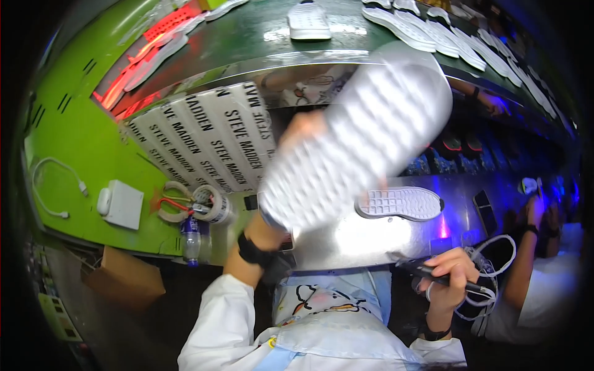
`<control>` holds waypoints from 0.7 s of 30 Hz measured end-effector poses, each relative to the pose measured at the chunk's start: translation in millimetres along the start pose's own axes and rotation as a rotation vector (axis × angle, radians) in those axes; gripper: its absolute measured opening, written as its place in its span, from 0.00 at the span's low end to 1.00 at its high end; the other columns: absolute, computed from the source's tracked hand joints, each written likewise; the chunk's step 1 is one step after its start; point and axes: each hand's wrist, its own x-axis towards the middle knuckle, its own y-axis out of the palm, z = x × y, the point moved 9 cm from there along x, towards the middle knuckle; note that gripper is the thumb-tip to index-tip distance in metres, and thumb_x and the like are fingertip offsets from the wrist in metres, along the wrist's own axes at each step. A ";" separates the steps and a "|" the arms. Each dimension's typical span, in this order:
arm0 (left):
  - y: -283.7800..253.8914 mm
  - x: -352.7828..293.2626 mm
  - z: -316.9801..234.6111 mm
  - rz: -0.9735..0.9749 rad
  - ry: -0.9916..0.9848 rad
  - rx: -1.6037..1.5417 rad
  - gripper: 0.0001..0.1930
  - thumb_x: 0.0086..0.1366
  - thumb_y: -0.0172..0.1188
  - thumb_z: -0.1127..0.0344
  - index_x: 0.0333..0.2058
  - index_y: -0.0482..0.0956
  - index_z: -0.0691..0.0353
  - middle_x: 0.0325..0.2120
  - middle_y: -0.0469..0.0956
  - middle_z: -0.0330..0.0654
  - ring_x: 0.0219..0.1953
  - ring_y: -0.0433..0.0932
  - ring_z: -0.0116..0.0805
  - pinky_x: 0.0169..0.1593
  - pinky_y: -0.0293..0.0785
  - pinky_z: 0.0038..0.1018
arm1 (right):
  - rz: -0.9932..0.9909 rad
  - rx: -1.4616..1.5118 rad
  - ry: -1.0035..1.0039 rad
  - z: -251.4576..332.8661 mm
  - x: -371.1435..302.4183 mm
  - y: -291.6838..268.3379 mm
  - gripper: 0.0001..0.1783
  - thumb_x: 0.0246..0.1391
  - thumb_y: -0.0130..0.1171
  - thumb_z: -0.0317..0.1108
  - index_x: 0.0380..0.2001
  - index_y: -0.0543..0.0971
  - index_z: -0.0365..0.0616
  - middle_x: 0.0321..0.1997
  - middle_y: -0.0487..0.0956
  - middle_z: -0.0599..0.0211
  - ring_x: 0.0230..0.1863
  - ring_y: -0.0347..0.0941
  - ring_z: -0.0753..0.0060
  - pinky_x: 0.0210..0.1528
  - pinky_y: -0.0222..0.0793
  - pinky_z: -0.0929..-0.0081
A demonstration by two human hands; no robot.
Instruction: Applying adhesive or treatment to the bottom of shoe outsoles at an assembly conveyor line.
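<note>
My left hand (pixel 302 128) is closed on the edge of a white shoe sole (pixel 377 139), lifted and tilted above the bench. The sole's wavy tread shows, blurred by motion, and hides part of my fingers. Below it, a second white sole (pixel 402 204) with a grid pattern lies on the metal bench (pixel 362 241). At the bench's front edge my right hand (pixel 455 275) is wrapped around a slim black handheld tool (pixel 427 270). Its tip points left; its exact kind is unclear. A white cable (pixel 498 272) loops beside that hand.
A box in white printed wrap (pixel 210 133), tape rolls (pixel 216 207) and a bottle (pixel 191 240) stand left. White soles (pixel 427 34) line the green conveyor (pixel 266 37) beyond. A dark phone-like slab (pixel 484 210) lies right, near another person's hand (pixel 533 207).
</note>
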 end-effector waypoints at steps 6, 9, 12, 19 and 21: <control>12.5 90.7 -103.8 0.526 -0.146 -0.680 0.19 0.67 0.44 0.62 0.48 0.71 0.70 0.34 0.79 0.48 0.19 0.66 0.24 0.17 0.62 0.14 | -0.218 -0.138 -0.032 -22.9 -4.0 -19.4 0.21 0.58 0.44 0.39 0.22 0.76 0.31 0.21 0.68 0.63 0.18 0.63 0.78 0.20 0.60 0.82; -8.3 142.5 -148.1 -0.121 0.147 0.361 0.23 0.64 0.49 0.52 0.44 0.74 0.70 0.28 0.79 0.49 0.19 0.68 0.27 0.20 0.65 0.21 | -0.223 -0.095 0.096 -40.6 -11.7 -17.3 0.22 0.59 0.43 0.39 0.24 0.76 0.30 0.21 0.69 0.64 0.20 0.64 0.77 0.23 0.61 0.82; -41.7 205.3 -159.8 -0.454 0.175 1.541 0.29 0.56 0.54 0.46 0.41 0.75 0.72 0.32 0.79 0.54 0.36 0.79 0.47 0.40 0.74 0.36 | -0.144 -0.064 0.086 -45.5 -9.1 -2.5 0.22 0.60 0.42 0.40 0.33 0.77 0.28 0.29 0.73 0.60 0.25 0.69 0.73 0.26 0.68 0.81; -82.8 261.8 -149.4 -0.414 0.048 1.660 0.19 0.48 0.60 0.55 0.34 0.81 0.66 0.33 0.79 0.56 0.38 0.80 0.47 0.43 0.74 0.36 | -0.158 -0.030 0.179 -46.1 -14.9 -10.8 0.18 0.49 0.54 0.19 0.46 0.73 0.30 0.50 0.70 0.54 0.42 0.74 0.67 0.36 0.78 0.76; -95.4 250.1 -154.3 -0.351 0.060 1.302 0.14 0.47 0.61 0.63 0.30 0.80 0.67 0.30 0.80 0.54 0.31 0.80 0.44 0.36 0.75 0.35 | -0.158 -0.009 0.251 -59.0 -21.0 -13.9 0.17 0.49 0.53 0.20 0.46 0.73 0.30 0.50 0.70 0.54 0.42 0.74 0.67 0.36 0.78 0.77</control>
